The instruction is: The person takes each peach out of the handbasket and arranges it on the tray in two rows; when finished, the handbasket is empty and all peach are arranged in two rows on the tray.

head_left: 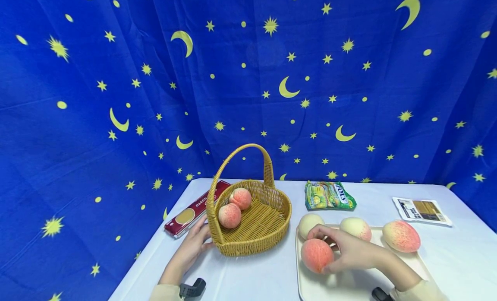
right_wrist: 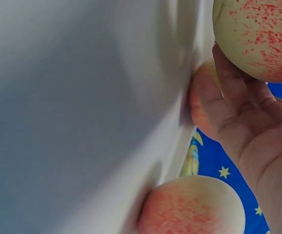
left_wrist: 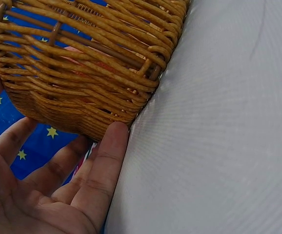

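Note:
My right hand [head_left: 349, 249] holds a red-blushed peach [head_left: 317, 255] between thumb and fingers, over the left part of a cream tray [head_left: 330, 288]. The right wrist view shows the held peach [right_wrist: 260, 36] with a paler, speckled side, its fingers against its underside. Three other peaches sit at the tray: a pale one [head_left: 309, 225] behind the held one, another [head_left: 355, 228] at the far edge, a larger one [head_left: 401, 236] to the right. My left hand [head_left: 193, 245] touches the outer left side of a wicker basket [head_left: 254, 248], fingers extended along its weave [left_wrist: 82, 92]. Two pink peaches [head_left: 230, 216] lie inside.
Left of the basket, partly behind it, lies a dark red packet [head_left: 186, 219]. A green snack bag [head_left: 329, 196] is behind the tray, and a white and brown packet [head_left: 422, 211] is at the right. The basket's tall arched handle [head_left: 252, 146] stands upright. A blue star-patterned curtain [head_left: 240, 102] hangs behind the white table.

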The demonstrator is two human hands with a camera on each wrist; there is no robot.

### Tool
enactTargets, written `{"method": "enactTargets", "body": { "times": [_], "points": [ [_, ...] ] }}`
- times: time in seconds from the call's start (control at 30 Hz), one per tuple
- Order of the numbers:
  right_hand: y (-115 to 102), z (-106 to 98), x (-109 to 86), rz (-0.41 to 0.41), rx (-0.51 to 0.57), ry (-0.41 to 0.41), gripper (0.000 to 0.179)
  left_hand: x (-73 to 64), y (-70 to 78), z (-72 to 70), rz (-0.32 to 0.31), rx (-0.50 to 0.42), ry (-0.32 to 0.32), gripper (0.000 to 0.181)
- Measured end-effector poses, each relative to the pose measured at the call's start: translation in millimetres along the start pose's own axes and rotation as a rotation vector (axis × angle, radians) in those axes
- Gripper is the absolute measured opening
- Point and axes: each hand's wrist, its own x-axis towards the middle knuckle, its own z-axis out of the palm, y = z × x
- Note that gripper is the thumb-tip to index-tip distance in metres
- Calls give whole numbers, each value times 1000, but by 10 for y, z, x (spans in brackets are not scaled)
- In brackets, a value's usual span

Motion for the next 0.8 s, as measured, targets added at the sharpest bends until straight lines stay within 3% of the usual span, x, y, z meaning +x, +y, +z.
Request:
{"method": "enactTargets", "body": {
  "times": [0.43,0.8],
  "points": [
    [73,83,-53,2,2,-15,67,13,-21,-18,-15,6,-9,66],
    [50,53,-87,28,57,-43,60,12,-11,-13,-7,9,-13,66]
  ]
}}
